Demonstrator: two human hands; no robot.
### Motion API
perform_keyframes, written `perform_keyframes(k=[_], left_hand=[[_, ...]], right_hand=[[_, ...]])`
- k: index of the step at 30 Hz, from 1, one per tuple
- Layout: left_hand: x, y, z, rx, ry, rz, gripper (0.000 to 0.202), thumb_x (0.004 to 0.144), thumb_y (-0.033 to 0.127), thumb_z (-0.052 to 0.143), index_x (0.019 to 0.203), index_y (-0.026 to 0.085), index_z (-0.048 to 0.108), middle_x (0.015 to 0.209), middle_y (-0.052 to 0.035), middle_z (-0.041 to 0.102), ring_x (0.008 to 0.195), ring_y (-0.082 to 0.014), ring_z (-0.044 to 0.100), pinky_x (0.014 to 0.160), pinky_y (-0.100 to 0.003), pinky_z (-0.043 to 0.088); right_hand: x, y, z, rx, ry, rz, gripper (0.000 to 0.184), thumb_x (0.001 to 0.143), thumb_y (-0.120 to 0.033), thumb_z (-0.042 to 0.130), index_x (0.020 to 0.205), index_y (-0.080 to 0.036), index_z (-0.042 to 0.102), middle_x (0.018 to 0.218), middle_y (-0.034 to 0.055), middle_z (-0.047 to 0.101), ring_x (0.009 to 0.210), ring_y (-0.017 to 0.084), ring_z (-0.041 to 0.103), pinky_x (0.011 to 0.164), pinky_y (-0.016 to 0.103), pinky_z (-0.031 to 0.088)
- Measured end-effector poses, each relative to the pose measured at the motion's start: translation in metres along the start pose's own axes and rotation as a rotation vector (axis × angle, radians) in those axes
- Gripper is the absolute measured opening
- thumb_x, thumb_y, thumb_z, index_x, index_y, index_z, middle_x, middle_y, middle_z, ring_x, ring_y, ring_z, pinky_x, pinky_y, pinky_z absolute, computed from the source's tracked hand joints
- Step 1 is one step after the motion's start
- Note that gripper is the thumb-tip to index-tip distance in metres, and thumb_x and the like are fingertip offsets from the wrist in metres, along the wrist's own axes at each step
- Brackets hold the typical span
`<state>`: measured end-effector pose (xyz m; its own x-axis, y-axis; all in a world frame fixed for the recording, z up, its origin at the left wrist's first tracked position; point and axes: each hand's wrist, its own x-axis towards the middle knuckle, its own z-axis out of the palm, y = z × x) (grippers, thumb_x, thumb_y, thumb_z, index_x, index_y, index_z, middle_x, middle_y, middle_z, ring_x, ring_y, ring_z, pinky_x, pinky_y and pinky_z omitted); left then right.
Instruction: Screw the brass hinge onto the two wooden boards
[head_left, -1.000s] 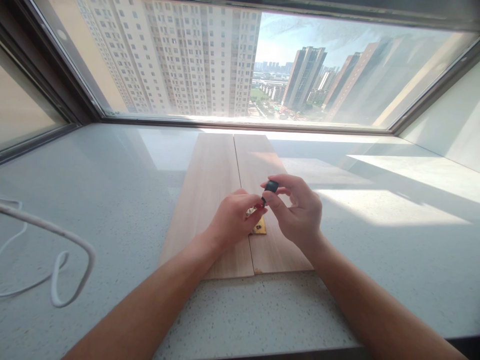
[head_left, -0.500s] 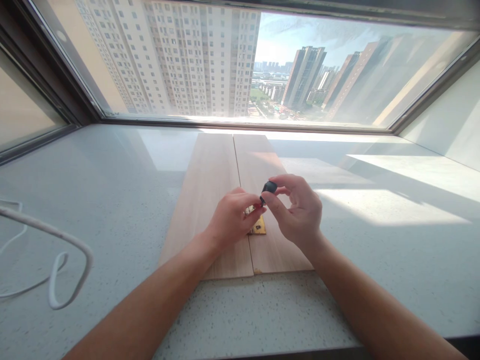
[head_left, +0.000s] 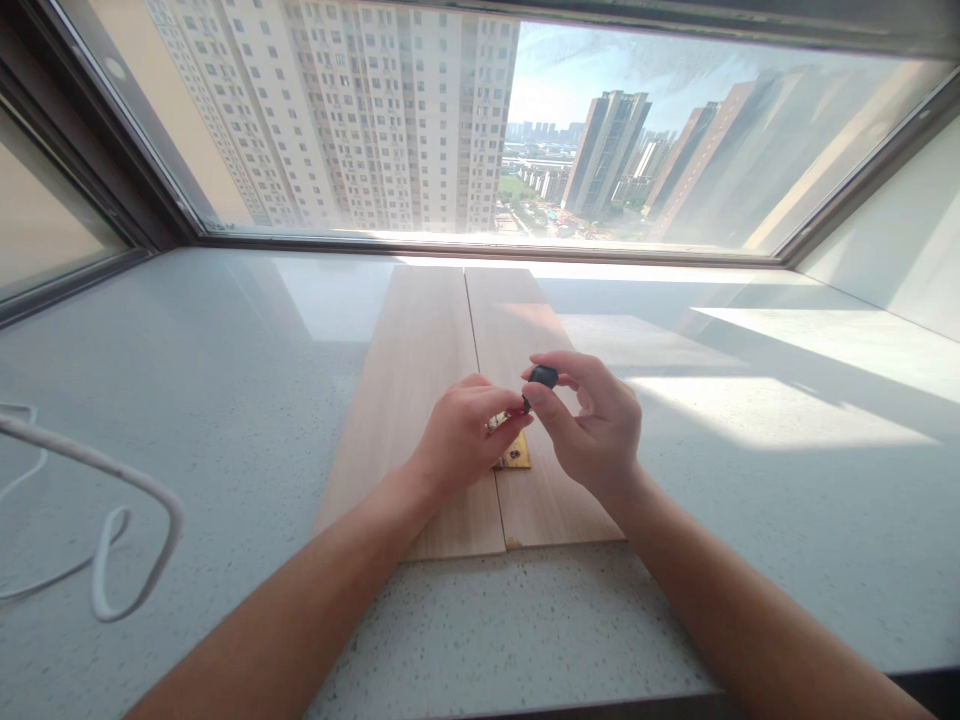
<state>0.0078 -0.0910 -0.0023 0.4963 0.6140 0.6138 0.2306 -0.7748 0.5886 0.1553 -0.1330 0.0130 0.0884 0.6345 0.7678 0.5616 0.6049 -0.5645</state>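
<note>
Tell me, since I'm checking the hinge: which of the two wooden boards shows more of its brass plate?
The right board. The brass hinge shows mostly on it, just right of the seam; on the left board the left hand covers it.

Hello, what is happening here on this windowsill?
A person works at two wooden boards lying side by side on a pale stone sill. The right hand holds a small black-handled tool, likely a screwdriver, by its top, tip pointing down. The left hand pinches something small at the tip, just above a brass hinge that spans the seam between the boards. A white cable lies at the left.
</note>
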Motion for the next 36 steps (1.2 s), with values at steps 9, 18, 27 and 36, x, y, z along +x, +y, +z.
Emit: perform_keyframes(k=[9,18,27,36], left_hand=[[-0.0005,-0.002,0.0012,-0.003,-0.043,0.019,0.014,0.085,0.016,0.056,0.077,0.017,0.067,0.069,-0.003,0.066,0.071,-0.0164,0.057,0.067,-0.028,0.046],[-0.0002,0.0006,-0.0014,-0.021,-0.019,0.004,0.011,0.084,0.018,0.061,0.076,0.018,0.068,0.066,-0.0006,0.066,0.066,-0.0142,0.055,0.063,-0.025,0.044],[0.0005,-0.0018,-0.0002,-0.022,-0.038,0.032,0.011,0.084,0.015,0.059,0.079,0.017,0.068,0.07,-0.0025,0.067,0.07,-0.0159,0.057,0.066,-0.027,0.046],[0.0001,0.0005,-0.0008,0.008,-0.037,-0.006,0.01,0.084,0.017,0.061,0.077,0.018,0.068,0.069,-0.0017,0.068,0.067,-0.0147,0.057,0.064,-0.026,0.046]], right_hand=[[0.0014,-0.0042,0.0025,0.099,-0.002,0.024,0.02,0.09,-0.019,0.055,0.106,-0.025,0.066,0.097,0.0024,0.071,0.087,0.019,0.066,0.078,0.038,0.054],[0.0007,0.0035,-0.0002,0.077,0.005,-0.03,0.023,0.082,-0.021,0.067,0.104,-0.026,0.063,0.091,0.0014,0.067,0.08,0.018,0.062,0.073,0.037,0.052],[0.0019,-0.0031,0.0006,0.057,-0.014,0.004,0.02,0.091,-0.021,0.054,0.108,-0.024,0.064,0.094,0.0019,0.071,0.083,0.017,0.066,0.077,0.036,0.055],[0.0011,0.002,-0.0024,0.023,-0.001,-0.034,0.024,0.083,-0.023,0.067,0.107,-0.026,0.063,0.09,0.0008,0.069,0.081,0.018,0.064,0.075,0.037,0.052]])
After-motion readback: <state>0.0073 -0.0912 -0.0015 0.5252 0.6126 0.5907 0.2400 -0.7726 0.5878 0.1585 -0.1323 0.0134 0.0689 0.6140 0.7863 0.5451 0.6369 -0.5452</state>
